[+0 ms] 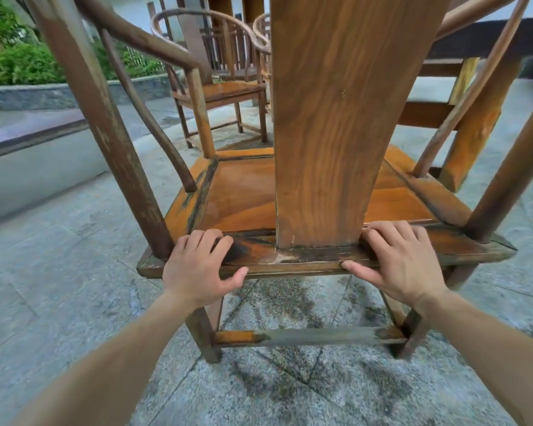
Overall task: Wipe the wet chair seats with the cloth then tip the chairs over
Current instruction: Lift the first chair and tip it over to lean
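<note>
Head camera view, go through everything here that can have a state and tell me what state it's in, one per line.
Near chair: upright, legs on the paving.
Its seat: glossy, no cloth on it.
Left hand: grips the seat's rear rail, fingers over the top, thumb on the edge.
Right hand: grips the same rail on the other side of the back splat.
Far chair: upright.
Paving: dark patches under the near chair.

The chair [243,192] seat was seen as orange-brown with dark-stained edges; the floor [74,256] was speckled grey with darker patches.
</note>
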